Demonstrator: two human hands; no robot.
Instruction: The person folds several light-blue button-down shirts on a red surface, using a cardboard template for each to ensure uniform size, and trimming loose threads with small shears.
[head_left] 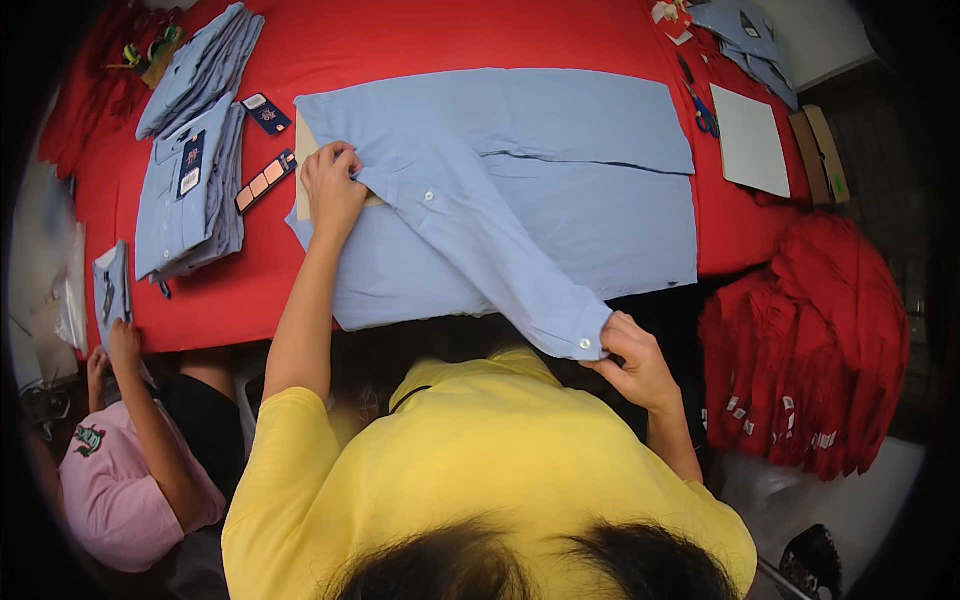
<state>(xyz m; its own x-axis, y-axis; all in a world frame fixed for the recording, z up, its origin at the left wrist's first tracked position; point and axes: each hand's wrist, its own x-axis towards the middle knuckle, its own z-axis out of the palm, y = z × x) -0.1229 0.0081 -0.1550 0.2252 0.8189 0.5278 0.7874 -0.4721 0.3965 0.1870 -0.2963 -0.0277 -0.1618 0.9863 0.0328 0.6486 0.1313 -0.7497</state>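
A light blue shirt (590,225) is spread flat on the red-covered table, with one sleeve (470,230) drawn slantwise across it toward me. My right hand (635,362) pinches the buttoned cuff at the sleeve's end, past the table's near edge. At the sleeve's upper part, my left hand (333,185) grips the cloth with bent fingers. Beneath that hand a cream board (304,165) shows at the shirt's left end. Part of the shirt's left end is hidden under the hand and sleeve.
Folded blue shirts (185,190) are stacked at left, beside dark tags (265,114) and a sticker strip (266,182). Blue-handled scissors (706,118) and white sheets (750,140) lie at right. Red garments (805,340) hang at the right edge. A co-worker in pink (140,470) handles a blue piece.
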